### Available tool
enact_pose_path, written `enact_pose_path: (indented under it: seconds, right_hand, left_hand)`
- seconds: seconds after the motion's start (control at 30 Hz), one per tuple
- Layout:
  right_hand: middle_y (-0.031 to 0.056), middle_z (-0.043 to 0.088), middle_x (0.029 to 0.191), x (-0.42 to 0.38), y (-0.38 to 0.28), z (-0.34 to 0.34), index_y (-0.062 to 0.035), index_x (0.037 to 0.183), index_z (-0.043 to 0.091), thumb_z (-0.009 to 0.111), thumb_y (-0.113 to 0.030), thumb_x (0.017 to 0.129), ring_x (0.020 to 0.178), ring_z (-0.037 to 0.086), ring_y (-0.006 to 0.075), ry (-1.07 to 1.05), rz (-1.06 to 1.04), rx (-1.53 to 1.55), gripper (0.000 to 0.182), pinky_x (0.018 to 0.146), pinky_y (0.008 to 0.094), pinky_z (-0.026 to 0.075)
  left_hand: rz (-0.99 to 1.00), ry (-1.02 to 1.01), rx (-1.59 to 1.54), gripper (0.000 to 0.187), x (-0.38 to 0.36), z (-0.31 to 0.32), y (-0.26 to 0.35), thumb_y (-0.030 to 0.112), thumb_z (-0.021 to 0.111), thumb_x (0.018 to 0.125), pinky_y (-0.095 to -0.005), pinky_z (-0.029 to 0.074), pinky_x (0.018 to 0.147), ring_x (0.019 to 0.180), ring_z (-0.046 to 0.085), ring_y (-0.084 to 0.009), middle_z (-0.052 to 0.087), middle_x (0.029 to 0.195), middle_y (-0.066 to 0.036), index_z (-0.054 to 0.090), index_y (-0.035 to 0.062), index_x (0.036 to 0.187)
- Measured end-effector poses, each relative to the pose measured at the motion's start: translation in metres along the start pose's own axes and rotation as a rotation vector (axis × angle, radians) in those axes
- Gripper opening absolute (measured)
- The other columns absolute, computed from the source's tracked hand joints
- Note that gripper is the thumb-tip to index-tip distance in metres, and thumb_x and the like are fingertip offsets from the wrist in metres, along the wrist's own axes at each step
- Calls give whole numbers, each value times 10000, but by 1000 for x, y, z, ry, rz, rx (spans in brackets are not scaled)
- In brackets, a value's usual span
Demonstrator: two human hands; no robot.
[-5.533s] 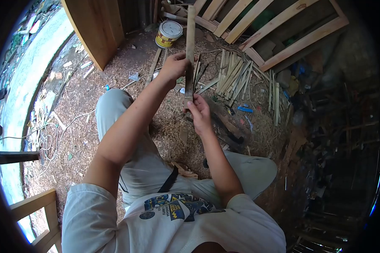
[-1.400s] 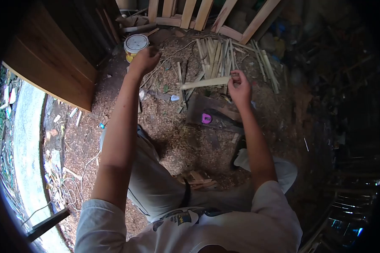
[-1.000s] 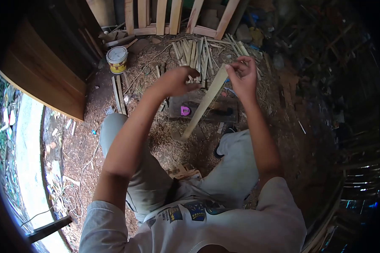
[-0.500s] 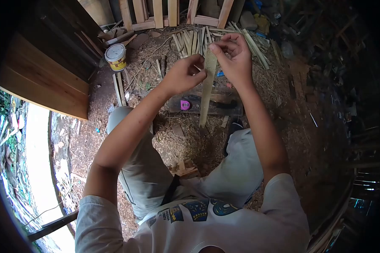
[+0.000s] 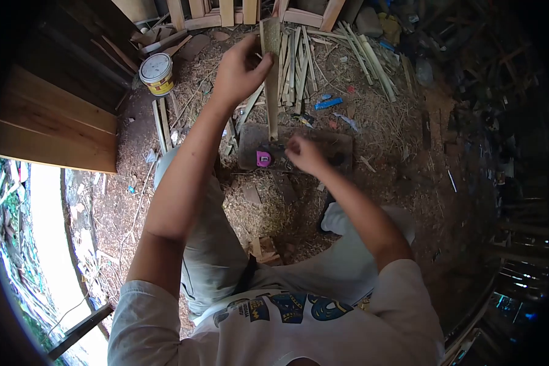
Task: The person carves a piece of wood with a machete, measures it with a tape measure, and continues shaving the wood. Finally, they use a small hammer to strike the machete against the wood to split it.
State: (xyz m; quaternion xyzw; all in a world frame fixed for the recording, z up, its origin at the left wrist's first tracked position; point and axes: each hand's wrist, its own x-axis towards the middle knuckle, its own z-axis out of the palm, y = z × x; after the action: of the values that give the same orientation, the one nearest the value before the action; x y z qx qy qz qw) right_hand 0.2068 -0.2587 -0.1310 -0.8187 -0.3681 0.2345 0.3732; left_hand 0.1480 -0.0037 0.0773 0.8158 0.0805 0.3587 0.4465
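Note:
My left hand (image 5: 241,70) is closed on a long, pale wooden strip (image 5: 271,79), gripping it near the top. The strip stands nearly upright, with its lower end over a dark wooden block (image 5: 250,137) on the ground. Down at the block, my right hand (image 5: 305,155) has its fingers curled. Whatever those fingers hold, if anything, is hidden. Just left of this hand, a pink tape measure (image 5: 263,159) lies on the block.
Behind the block lie many loose wooden strips (image 5: 299,70) and a blue object (image 5: 328,104). A white-lidded paint bucket (image 5: 157,74) stands at the left, near wooden panels (image 5: 55,131). Wooden frames (image 5: 226,13) lean at the back. Shavings cover the floor.
My right hand has left the strip's top and come down to the block. My left hand has moved up and to the left with the strip.

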Motion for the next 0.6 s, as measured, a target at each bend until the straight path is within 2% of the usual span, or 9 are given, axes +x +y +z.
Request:
enact_pose_path:
  seconds: [0.03,0.07,0.1,0.17,0.2,0.3,0.53,0.57,0.6]
  right_hand:
    - [101,710,903,0,13,20,-44,1049,656,749,-206,898,830,691,214,-26,42,-65,240,743,366,553]
    - [136,707,890,5,41,50,-48,1081,661,773,-227,861,827,697,292,33,-33,-175,305,764,406,557]
    - [182,692,1056,3,42,68,-69,1166,667,782,-234,838,924,687,345,33,-63,-269,385,822,436,560]
    - [195,649,1173,4,35,109,-97,1208,665,789,-229,825,964,670,361,86,-107,-299,424,847,453,559]
    - [208,607,1290,7,31,125,-126,1250,663,797,-224,813,1004,653,377,160,-154,-311,468,871,470,558]
    - [207,537,1350,13,7,147,-183,1289,657,803,-205,795,1049,628,408,133,-133,-468,515,917,493,548]
    - [163,564,1168,12,33,144,-202,1242,673,788,-192,792,1100,593,403,-179,10,-545,465,897,530,522]
    - [158,568,1174,3,43,138,-207,1234,671,775,-207,802,1124,583,391,-280,-124,-553,444,902,536,503]
    - [153,572,1180,-7,54,130,-212,1226,669,763,-222,813,1148,573,379,-376,-253,-559,423,907,542,484]
  left_hand:
    - [-27,-42,34,269,7,1,-5,182,714,916,-342,565,714,777,718,-208,733,903,-150,644,-25,1072]
    - [-53,-78,64,272,15,4,-12,175,703,947,-313,560,734,810,712,-165,741,931,-144,640,-24,1121]
    - [-71,-67,55,272,17,11,-25,175,703,947,-313,560,734,810,712,-165,741,931,-144,640,-24,1121]
    - [-38,-34,87,263,22,21,-50,220,693,895,-409,566,695,734,713,-304,717,877,-174,663,-6,1024]
    - [-50,-26,96,263,24,20,-54,220,693,895,-409,566,695,734,713,-304,717,877,-174,663,-6,1024]
    - [-41,-37,90,273,27,14,-50,216,691,881,-419,559,699,735,697,-324,694,902,-190,660,-10,1032]
    - [-34,-38,166,306,21,-5,-58,233,693,911,-405,551,703,743,683,-295,662,973,-180,677,22,1132]
    - [-44,-21,174,299,20,-5,-54,253,659,998,-313,527,629,681,660,-147,724,919,-122,686,19,1183]
    - [-104,-9,162,332,20,-5,-50,295,646,1018,-304,531,620,662,667,-126,727,808,-99,693,23,1204]
